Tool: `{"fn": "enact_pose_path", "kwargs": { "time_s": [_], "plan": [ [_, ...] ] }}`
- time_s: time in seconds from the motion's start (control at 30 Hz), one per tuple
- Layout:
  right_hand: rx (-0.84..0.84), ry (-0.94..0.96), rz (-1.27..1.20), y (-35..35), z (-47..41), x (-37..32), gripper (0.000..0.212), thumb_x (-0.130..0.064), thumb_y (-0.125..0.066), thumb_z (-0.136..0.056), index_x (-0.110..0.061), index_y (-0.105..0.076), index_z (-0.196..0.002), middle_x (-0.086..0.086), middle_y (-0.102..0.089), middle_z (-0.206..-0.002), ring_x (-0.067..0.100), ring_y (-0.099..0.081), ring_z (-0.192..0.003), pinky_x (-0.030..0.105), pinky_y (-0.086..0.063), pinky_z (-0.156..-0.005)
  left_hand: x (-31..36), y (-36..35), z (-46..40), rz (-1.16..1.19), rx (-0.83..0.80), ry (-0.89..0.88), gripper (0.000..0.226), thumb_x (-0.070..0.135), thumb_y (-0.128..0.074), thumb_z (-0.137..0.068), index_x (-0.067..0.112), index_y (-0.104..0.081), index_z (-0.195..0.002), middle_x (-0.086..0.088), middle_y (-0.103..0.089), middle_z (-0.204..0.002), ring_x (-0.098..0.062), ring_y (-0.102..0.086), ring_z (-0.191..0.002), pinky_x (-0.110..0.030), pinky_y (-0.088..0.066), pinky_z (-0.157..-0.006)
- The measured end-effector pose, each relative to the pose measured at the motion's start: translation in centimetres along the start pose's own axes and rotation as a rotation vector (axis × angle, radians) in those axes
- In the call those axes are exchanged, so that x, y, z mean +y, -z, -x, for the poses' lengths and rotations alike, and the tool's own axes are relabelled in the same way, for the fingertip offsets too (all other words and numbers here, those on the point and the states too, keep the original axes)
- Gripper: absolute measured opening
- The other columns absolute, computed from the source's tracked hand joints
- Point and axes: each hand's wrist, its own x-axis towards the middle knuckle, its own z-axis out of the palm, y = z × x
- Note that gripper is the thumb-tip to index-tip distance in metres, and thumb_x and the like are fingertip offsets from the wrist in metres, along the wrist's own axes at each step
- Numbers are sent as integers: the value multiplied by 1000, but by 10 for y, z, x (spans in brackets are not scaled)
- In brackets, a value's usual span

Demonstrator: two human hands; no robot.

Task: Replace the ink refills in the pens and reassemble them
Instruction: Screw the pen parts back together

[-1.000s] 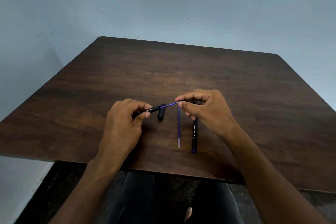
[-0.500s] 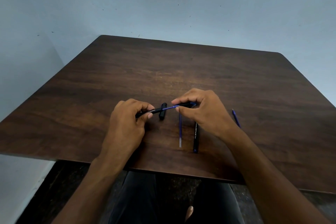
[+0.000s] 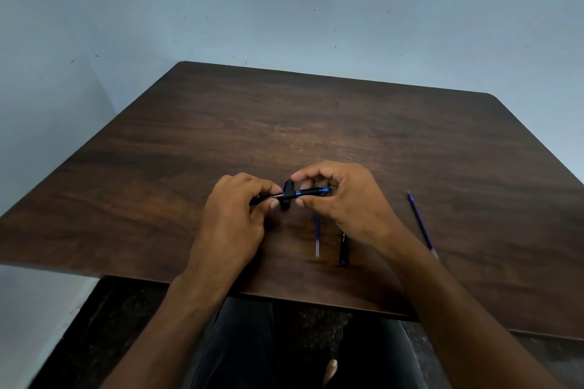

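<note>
left hand (image 3: 234, 215) pinches the barrel (image 3: 274, 197) just above the cap (image 3: 287, 196), right hand (image 3: 344, 196) clamps the tip section (image 3: 311, 191): keep both in line, twist gently home.

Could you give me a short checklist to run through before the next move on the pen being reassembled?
1. Barrel held firmly: ok. The left hand grips the black pen barrel.
2. Front section gripped: ok. The right hand pinches the tip section at the blue ring.
3. Refill fully inside: ok. No bare refill shows between the two parts.
4. Joint fully tightened: cannot tell. The fingers hide the seam.
5. Cap within reach: ok. The black cap lies on the table behind the pen.
6. Remaining parts ready: ok. The second pen, a loose refill and another refill lie on the table.
</note>
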Motion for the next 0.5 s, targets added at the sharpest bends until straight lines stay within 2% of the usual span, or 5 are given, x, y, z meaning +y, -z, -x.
{"fn": "enact_pose_path", "kwargs": {
  "time_s": [0.13,0.3,0.5],
  "plan": [
    [-3,3,-11,-1,1,-1,36,-8,-82,-78,-31,-72,-103,-9,-71,-91,6,-69,-84,25,-59,-80,1,0,1,1,-11,4,20,17,-74,-83,30,-71,-97,20,-59,-91,-3,-48,-88,-9,-33,-73],
    [-15,0,-39,2,-1,0,40,-13,-84,-76,-30,-69,-109,-10,-73,-86,0,-70,-83,19,-57,-81,2,3,1,1,-13,0,20,16,-74,-83,30,-72,-97,21,-57,-91,-2,-48,-88,-9,-33,-73],
    [-33,-27,-88,3,-3,2,32,-24,-81,-80,-35,-65,-106,-15,-75,-76,-2,-69,-66,10,-51,-59,5,3,0,-12,-6,-12,19,15,-74,-83,27,-72,-97,20,-58,-91,-2,-47,-88,-5,-32,-75]
  ]
}}
